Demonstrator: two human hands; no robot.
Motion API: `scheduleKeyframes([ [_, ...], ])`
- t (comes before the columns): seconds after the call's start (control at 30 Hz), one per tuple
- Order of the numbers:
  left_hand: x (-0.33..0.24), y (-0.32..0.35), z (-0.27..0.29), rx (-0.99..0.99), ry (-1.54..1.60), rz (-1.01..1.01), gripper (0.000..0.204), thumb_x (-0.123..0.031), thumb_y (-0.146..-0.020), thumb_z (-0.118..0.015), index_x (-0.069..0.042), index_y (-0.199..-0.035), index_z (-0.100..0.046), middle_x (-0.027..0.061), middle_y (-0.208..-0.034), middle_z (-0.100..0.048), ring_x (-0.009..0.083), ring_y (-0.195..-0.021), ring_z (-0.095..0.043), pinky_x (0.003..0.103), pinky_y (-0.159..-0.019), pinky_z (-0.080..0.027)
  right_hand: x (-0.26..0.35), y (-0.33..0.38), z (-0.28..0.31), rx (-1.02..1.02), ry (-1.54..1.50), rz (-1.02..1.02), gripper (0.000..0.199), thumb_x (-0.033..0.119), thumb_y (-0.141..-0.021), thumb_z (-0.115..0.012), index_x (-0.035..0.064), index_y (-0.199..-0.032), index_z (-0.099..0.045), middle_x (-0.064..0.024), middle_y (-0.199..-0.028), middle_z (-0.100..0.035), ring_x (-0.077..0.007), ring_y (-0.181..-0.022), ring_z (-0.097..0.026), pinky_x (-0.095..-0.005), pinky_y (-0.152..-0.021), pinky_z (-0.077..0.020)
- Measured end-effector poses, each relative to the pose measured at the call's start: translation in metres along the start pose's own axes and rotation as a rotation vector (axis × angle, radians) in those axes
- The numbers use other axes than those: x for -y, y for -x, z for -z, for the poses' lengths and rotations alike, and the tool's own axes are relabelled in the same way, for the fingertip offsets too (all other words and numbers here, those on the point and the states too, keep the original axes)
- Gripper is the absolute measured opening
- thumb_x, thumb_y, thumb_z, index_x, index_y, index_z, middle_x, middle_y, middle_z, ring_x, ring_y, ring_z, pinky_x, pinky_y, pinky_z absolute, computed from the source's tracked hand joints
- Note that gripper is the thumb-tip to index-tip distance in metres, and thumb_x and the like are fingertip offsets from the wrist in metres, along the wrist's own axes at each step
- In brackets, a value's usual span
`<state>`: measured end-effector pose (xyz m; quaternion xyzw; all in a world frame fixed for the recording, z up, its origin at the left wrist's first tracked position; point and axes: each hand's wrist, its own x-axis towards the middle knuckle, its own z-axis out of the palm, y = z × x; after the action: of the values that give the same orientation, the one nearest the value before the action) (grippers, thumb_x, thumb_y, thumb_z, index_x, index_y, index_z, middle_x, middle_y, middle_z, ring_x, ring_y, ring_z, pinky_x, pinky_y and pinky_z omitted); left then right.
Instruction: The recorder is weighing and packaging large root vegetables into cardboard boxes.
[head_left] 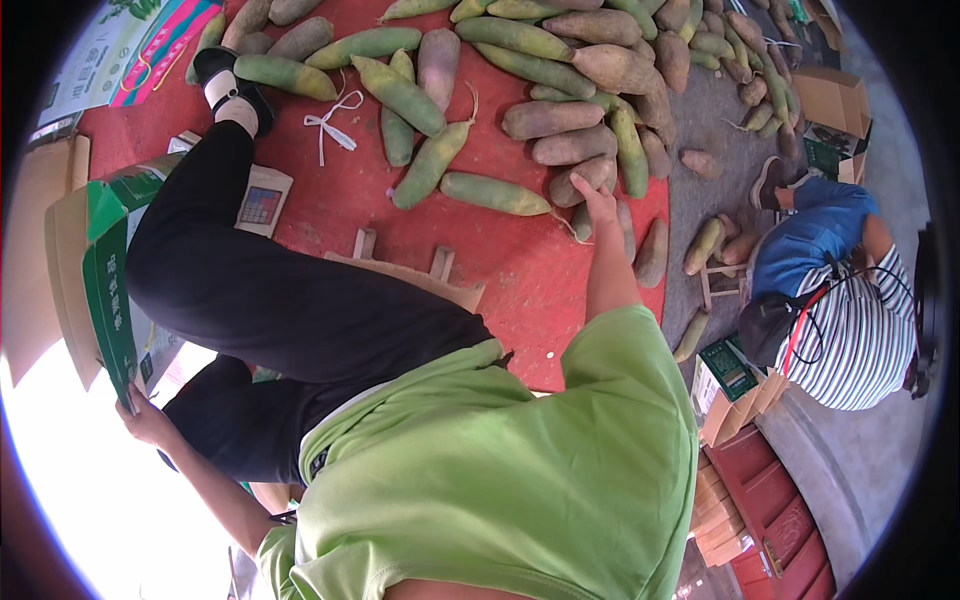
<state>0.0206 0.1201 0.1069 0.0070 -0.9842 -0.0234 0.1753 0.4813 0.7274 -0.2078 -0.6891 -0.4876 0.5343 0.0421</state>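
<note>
On the left, my left hand (147, 418) is closed on the edge of a green cardboard box (113, 290), which stands beside my bent leg. My right arm reaches forward to the piled roots. There my right hand (597, 203) grips the near end of a brownish-purple root vegetable (568, 184), thumb and fingers on its surface; part of the grip is hidden. Similar brownish roots (553, 119) lie just beyond it. A long green radish (495, 193) rests to the left of this hand, with its thin tail towards my wrist.
Several green radishes (400, 95) and brown roots spread over the red mat (400, 200). A white tie (333, 128) and a scale with a keypad (262, 203) lie near my foot. At right, a person in a striped shirt (850, 340) bends near a small wooden stool (722, 285) and cartons (735, 385).
</note>
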Motion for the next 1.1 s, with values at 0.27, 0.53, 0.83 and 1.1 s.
scheduleKeyframes([
  [0.27,0.002,-0.004,0.001,-0.017,-0.027,0.038,0.032,-0.034,-0.087,-0.062,-0.006,-0.102,-0.065,0.0136,-0.090,-0.069,0.0271,-0.080,-0.066,0.038,-0.072,-0.049,-0.013,0.022,-0.027,-0.110,-0.075,0.037,0.079,0.044,-0.059,-0.080,-0.0016,-0.120,-0.058,-0.0171,-0.118,-0.060,-0.0242,-0.112,-0.055,-0.0359,-0.097,-0.0401],
  [0.53,0.005,-0.009,-0.001,-0.016,-0.010,0.042,0.031,-0.034,-0.087,-0.061,-0.007,-0.101,-0.065,0.0129,-0.089,-0.068,0.0259,-0.081,-0.065,0.038,-0.071,-0.048,-0.032,0.098,-0.039,-0.096,-0.341,0.047,0.061,0.037,-0.066,-0.080,-0.0015,-0.109,-0.061,-0.0106,-0.110,-0.061,-0.0183,-0.099,-0.057,-0.0323,-0.088,-0.0434],
  [0.83,0.000,-0.003,0.004,-0.049,0.019,-0.037,0.030,-0.032,-0.087,-0.062,-0.006,-0.101,-0.063,0.0168,-0.086,-0.066,0.0300,-0.079,-0.063,0.040,-0.072,-0.047,0.086,0.101,-0.035,-0.151,0.458,0.530,0.071,0.056,-0.054,-0.080,0.0101,-0.106,-0.067,-0.0266,-0.136,-0.032,-0.0434,-0.121,-0.035,-0.0465,-0.099,-0.0373],
  [1.1,-0.020,0.000,0.021,-0.094,-0.011,-0.088,0.031,-0.029,-0.085,-0.065,-0.001,-0.096,-0.062,0.0187,-0.087,-0.064,0.0323,-0.079,-0.062,0.040,-0.071,-0.047,0.209,0.087,-0.079,-0.259,0.721,0.912,0.070,0.048,-0.050,-0.083,0.0153,-0.110,-0.067,-0.0274,-0.135,-0.033,-0.0455,-0.119,-0.038,-0.0467,-0.099,-0.0374],
])
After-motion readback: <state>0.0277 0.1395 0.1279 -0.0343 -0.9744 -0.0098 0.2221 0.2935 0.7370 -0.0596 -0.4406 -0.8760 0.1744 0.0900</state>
